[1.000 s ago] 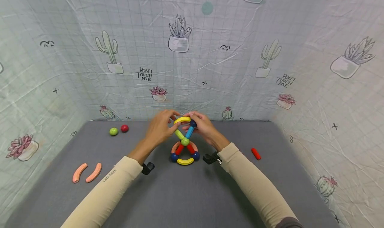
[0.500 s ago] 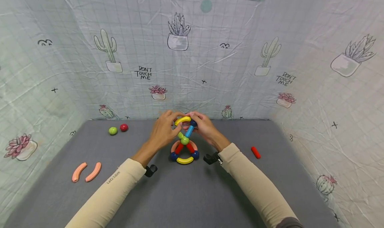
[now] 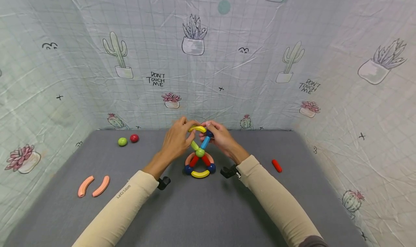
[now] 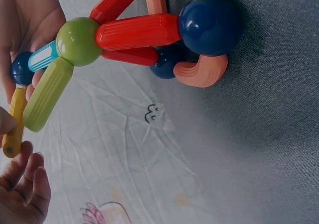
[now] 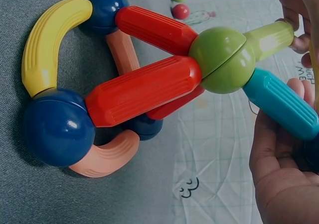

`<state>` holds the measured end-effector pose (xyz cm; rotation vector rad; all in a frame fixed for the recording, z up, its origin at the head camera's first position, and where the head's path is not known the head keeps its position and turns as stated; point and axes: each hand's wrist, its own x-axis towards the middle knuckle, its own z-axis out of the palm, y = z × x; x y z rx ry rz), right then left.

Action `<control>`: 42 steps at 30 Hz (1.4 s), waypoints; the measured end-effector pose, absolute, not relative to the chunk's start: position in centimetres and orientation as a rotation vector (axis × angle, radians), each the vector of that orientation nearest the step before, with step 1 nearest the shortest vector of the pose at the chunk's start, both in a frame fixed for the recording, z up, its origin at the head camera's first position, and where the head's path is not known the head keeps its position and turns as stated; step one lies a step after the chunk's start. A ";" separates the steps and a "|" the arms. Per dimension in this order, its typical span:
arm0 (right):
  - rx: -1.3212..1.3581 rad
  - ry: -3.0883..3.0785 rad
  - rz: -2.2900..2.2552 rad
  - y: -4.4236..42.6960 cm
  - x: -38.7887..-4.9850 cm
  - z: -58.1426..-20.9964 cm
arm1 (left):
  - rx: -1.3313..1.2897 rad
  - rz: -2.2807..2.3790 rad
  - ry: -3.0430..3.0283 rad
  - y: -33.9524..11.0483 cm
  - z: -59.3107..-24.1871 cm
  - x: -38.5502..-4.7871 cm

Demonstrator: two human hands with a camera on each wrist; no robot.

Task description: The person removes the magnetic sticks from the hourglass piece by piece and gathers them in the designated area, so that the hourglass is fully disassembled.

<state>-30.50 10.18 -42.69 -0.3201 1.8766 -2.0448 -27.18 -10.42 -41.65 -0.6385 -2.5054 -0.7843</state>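
A structure of sticks and balls stands on the grey table, its base of blue balls (image 5: 60, 127) joined by curved yellow and pink sticks. Several red sticks (image 4: 139, 31) rise to a green ball (image 3: 199, 152), from which a light green stick (image 4: 48, 94) and a blue stick (image 5: 283, 104) angle upward. My right hand (image 3: 223, 138) grips the upper dark blue ball (image 4: 22, 68) at the blue stick's end. A curved yellow stick (image 3: 197, 128) reaches left from that ball, and my left hand (image 3: 177, 138) pinches its other end, above the light green stick's free tip.
On the left of the table (image 3: 195, 218) lie two curved pink sticks (image 3: 85, 186). A green ball (image 3: 122, 142) and a red ball (image 3: 134, 138) sit at the back left. One red stick (image 3: 277, 165) lies to the right. Patterned cloth hangs behind and at both sides.
My left hand has moved slightly right and now pinches the curved yellow stick's left end, which has shifted a little. The right hand keeps its grip with hardly any movement.
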 end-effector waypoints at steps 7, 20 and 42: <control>-0.308 1.886 -2.033 10.1 -30.5 -42.8 | -0.558 -0.860 -2.448 -11.8 -41.7 -26.6; -0.324 1.888 -2.025 10.4 -30.2 -42.9 | -0.300 -0.733 -2.563 -18.4 -43.4 -21.4; -0.329 1.896 -2.030 10.2 -30.2 -42.9 | -0.028 -0.512 -2.834 -29.7 -48.6 -14.3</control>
